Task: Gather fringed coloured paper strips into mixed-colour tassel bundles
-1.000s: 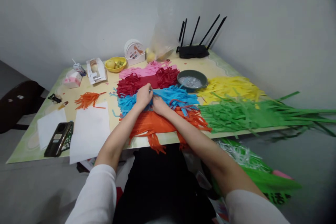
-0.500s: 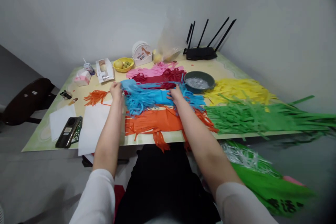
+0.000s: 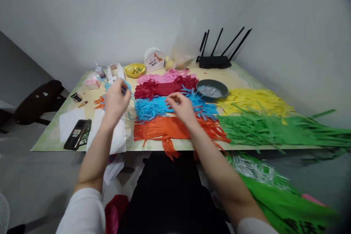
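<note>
Blue strips (image 3: 107, 85) trail from the pinching left hand (image 3: 116, 99), left of the blue pile (image 3: 149, 109), probably held aside to stay untangled. Above that pile, the right hand (image 3: 181, 108) curls loosely; whether it's gripping, can't tell! Orange fringe (image 3: 161, 128) lies nearer than the pile, red fringe (image 3: 166, 89) beyond, seemingly sorted by colour.

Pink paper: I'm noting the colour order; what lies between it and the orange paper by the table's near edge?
The head view shows dark red paper, then blue paper, between the pink paper and orange paper.
</note>
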Tool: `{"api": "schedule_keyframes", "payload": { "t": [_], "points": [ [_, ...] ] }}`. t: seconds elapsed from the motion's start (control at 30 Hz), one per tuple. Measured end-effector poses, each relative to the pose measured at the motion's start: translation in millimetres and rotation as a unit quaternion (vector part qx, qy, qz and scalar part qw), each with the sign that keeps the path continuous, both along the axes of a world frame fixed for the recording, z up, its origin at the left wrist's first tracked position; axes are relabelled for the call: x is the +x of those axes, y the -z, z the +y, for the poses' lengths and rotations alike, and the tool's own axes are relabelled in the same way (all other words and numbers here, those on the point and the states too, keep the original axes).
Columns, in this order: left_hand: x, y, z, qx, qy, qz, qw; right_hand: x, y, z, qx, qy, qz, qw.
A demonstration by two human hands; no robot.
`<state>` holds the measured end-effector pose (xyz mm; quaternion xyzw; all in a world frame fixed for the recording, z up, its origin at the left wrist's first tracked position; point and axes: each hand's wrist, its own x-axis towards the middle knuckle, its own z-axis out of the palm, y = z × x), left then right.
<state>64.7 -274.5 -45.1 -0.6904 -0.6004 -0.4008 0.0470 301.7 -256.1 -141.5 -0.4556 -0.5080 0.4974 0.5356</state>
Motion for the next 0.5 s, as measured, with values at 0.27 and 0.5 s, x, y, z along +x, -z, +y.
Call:
{"api": "schedule_keyframes", "payload": {
  "t": [0.27,0.5],
  "points": [
    [59,45.7,-60,-0.112,0.130,-0.079,0.982,-38,2.0,-69,0.284,0.035,-0.280,0.916],
    [43,48.1,-73,-0.147,0.210,-0.132,0.957,18,-31.8,-78,0.272,-0.013,-0.319,0.908]
  ]
}}
